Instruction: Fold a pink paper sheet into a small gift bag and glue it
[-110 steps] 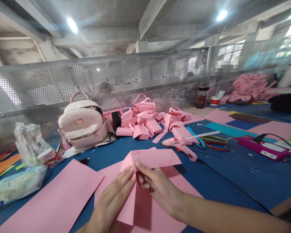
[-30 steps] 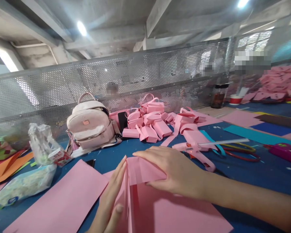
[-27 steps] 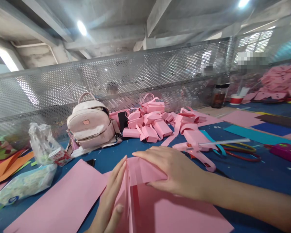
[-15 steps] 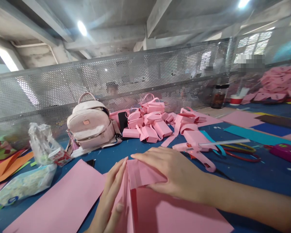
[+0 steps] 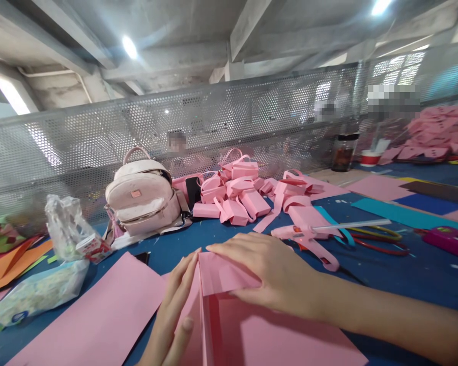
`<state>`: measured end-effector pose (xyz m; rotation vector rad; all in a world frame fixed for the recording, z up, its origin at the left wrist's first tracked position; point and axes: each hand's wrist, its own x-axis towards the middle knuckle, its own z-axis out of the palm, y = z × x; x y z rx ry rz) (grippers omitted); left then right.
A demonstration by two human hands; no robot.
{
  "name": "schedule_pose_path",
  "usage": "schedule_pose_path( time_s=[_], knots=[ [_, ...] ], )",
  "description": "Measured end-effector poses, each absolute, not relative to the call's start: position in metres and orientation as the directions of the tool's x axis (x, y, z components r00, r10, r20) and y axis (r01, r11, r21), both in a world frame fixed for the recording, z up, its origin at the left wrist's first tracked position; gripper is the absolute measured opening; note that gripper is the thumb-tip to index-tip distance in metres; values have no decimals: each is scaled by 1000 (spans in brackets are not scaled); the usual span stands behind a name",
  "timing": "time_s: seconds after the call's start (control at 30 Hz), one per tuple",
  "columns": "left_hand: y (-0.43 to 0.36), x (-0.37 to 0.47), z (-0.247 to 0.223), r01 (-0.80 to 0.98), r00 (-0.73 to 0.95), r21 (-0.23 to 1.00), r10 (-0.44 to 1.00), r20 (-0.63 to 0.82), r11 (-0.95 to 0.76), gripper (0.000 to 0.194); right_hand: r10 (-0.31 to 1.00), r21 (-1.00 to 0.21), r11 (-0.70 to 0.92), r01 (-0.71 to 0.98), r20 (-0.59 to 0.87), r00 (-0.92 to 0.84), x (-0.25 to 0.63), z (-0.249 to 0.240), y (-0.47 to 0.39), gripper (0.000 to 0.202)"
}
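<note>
A partly folded pink paper box [image 5: 225, 272] stands in front of me at the bottom middle, over pink paper. My left hand [image 5: 175, 310] lies flat along its left wall, fingers stretched and thumb apart. Across the far end, my right hand [image 5: 275, 272] grips the box, fingers over the top flap and thumb below the flap's near edge. The inner side of the flap and part of the far wall are hidden by this hand. A flat pink sheet [image 5: 95, 310] lies left of my left hand. Beyond my right hand lies a pink glue gun [image 5: 309, 236] with a clear glue stick.
Behind are a pale pink backpack [image 5: 139, 195] and a pile of small pink paper boxes [image 5: 236, 188]. To the left lie plastic bags [image 5: 41, 292] and orange paper [image 5: 15, 264]. Scissors [image 5: 381, 241] and a purple tool [image 5: 448, 241] are at right; a perforated metal screen [image 5: 221, 112] borders the table.
Both hands keep nearly the same place on the paper box. The flap under my right hand and the left wall have shifted very slightly.
</note>
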<state>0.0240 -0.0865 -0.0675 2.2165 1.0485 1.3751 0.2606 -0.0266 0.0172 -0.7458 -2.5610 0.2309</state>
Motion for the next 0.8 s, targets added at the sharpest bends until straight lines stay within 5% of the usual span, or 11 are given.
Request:
schedule_pose_path(
  time_s=[0.8],
  knots=[
    [-88, 29, -62, 393, 261, 647, 754, 603, -653, 51, 505, -233, 863, 449, 423, -752, 261, 12, -25, 61]
  ],
)
